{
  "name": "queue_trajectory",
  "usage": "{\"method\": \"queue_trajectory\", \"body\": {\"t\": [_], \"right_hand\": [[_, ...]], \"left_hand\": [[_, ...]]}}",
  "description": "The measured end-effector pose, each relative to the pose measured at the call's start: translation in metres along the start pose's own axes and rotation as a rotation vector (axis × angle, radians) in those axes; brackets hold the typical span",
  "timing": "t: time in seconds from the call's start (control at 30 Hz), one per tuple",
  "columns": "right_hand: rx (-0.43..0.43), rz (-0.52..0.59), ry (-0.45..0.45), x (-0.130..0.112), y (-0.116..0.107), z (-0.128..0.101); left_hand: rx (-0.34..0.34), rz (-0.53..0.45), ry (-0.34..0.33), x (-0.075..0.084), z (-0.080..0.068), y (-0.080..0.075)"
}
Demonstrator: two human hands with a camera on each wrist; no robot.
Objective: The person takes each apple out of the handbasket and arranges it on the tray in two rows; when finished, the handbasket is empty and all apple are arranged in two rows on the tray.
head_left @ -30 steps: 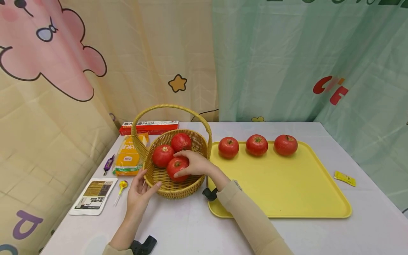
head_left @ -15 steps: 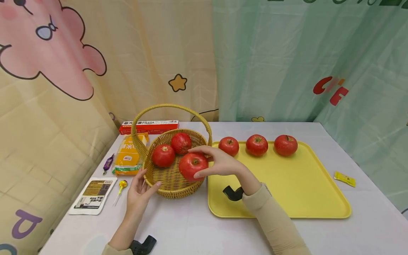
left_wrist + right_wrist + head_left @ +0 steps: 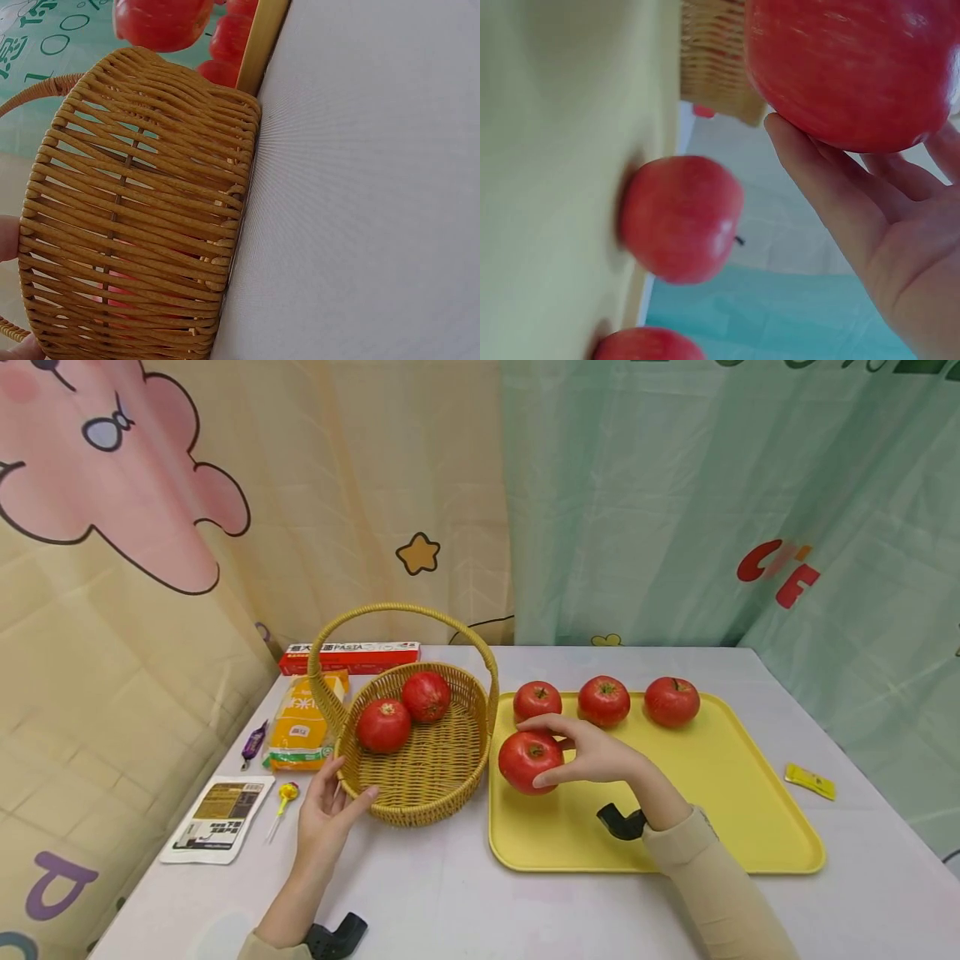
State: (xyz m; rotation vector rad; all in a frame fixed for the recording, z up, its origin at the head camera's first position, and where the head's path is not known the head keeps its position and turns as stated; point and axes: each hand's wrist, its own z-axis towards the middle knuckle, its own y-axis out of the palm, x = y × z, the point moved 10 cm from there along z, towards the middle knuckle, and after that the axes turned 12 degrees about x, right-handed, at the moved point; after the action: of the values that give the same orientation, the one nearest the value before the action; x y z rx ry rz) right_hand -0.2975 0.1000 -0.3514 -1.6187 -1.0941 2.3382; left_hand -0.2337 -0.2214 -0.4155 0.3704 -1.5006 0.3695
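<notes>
My right hand [image 3: 588, 752] holds a red apple [image 3: 525, 762] between thumb and fingers, over the left end of the yellow tray [image 3: 675, 810]. In the right wrist view this apple [image 3: 855, 67] rests against the fingers, raised off the tray's surface. My left hand [image 3: 326, 810] grips the near left rim of the wicker basket [image 3: 427, 814], thumb and fingers at its edge. Two red apples, a front one [image 3: 383, 726] and a rear one [image 3: 426, 697], lie inside the basket. Along the tray's far edge sit three more apples, left [image 3: 537, 700], middle [image 3: 603, 701] and right [image 3: 672, 702].
Left of the basket lie an orange food bag [image 3: 303, 727], a purple-wrapped candy [image 3: 254, 743], a lollipop [image 3: 285, 802] and a white pouch [image 3: 219, 820]. Behind it is a red pasta box [image 3: 352, 658]. A yellow packet [image 3: 810, 782] lies right of the tray. The basket's tall handle [image 3: 401, 608] arches above it.
My right hand has lifted an apple out of the basket and carried it right, over the tray. The left hand has stayed at the basket's rim.
</notes>
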Motion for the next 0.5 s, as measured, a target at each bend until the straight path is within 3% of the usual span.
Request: {"method": "queue_trajectory", "body": {"t": [0.3, 0.5], "right_hand": [[-0.038, -0.045, -0.022, 0.023, 0.002, -0.011], [-0.094, -0.063, 0.017, 0.032, 0.008, -0.017]], "left_hand": [[-0.003, 0.005, -0.002, 0.0, 0.0, 0.0], [0.001, 0.009, 0.0, 0.0, 0.0, 0.0]]}}
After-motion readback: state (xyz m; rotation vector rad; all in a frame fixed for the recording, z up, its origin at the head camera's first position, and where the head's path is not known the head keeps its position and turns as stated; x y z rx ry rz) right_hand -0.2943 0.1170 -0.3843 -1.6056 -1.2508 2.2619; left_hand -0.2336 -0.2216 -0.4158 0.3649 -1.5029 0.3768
